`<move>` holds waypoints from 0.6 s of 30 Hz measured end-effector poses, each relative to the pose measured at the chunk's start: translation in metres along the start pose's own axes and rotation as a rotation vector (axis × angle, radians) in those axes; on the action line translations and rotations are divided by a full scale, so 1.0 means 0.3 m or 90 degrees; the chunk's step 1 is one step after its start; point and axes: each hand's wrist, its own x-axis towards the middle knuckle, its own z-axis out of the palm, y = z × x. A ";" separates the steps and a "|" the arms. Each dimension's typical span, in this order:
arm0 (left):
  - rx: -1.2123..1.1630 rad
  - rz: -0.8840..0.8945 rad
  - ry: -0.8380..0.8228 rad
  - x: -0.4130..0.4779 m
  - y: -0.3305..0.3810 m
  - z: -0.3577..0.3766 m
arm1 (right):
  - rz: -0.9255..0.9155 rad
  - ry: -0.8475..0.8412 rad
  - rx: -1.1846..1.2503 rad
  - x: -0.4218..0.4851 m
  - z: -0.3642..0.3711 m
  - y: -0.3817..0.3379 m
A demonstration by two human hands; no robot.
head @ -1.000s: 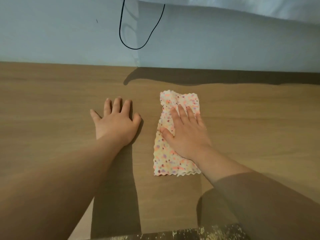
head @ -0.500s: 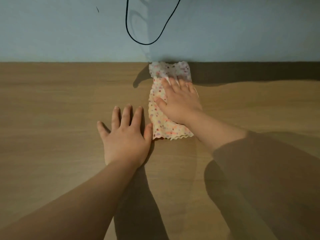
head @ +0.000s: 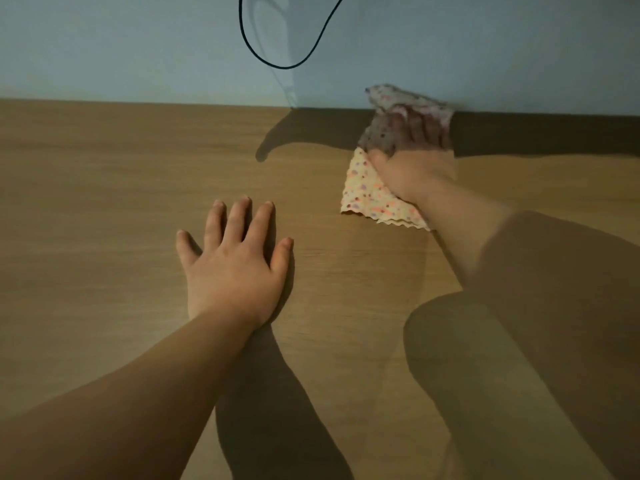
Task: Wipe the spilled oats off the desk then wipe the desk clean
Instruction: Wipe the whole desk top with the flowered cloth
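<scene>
**Now: cloth pressed to the back edge of the desk**

Here the right hand (head: 412,161) lies palm down on a spotted cloth (head: 367,195) at the far edge of the wooden desk (head: 104,188), where the surface meets the pale blue wall (head: 121,46). Its grip is released rather than clenched: the fingers (head: 420,128) are stretched out flat over the fabric and press it down, not curled around it. The far end of the cloth is bunched up against the wall and rises a little above the desk line; that part, with the fingertips, sits in a dark band of shadow running along the back edge. The near end of the cloth, cream with pink, orange and purple dots and a wavy hem, lies flat in the light, poking out to the left of and below the wrist.

The left hand (head: 235,265) rests flat on the bare desk, well apart from the cloth, nearer the person and to the left. Its grip is also released, fingers spread and straight, holding nothing. Both forearms are bare and reach in from the bottom of the view, casting broad shadows on the wood.

A thin black cable (head: 277,65) hangs in a loop against the wall, above and left of the cloth, clear of the desk.

No oats can be made out on the visible surface.
</scene>
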 end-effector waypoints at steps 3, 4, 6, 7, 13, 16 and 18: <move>0.001 0.005 0.010 -0.005 0.001 0.000 | 0.104 -0.009 -0.016 -0.050 -0.013 0.147; 0.003 0.005 0.012 -0.005 0.002 0.000 | 0.117 0.003 -0.008 -0.066 -0.015 0.171; 0.002 0.006 0.015 -0.006 0.006 0.004 | 0.121 0.016 0.015 -0.098 -0.010 0.176; 0.001 0.006 0.019 -0.005 0.007 0.007 | 0.119 0.013 0.024 -0.117 -0.006 0.161; -0.003 0.010 0.029 -0.001 0.000 0.013 | -0.070 0.005 0.046 -0.364 0.014 -0.076; -0.002 0.005 0.050 0.001 0.003 0.016 | -0.195 -0.028 0.051 -0.483 0.020 -0.145; -0.004 0.003 0.062 -0.007 0.008 0.021 | -0.228 -0.033 0.037 -0.529 0.029 -0.082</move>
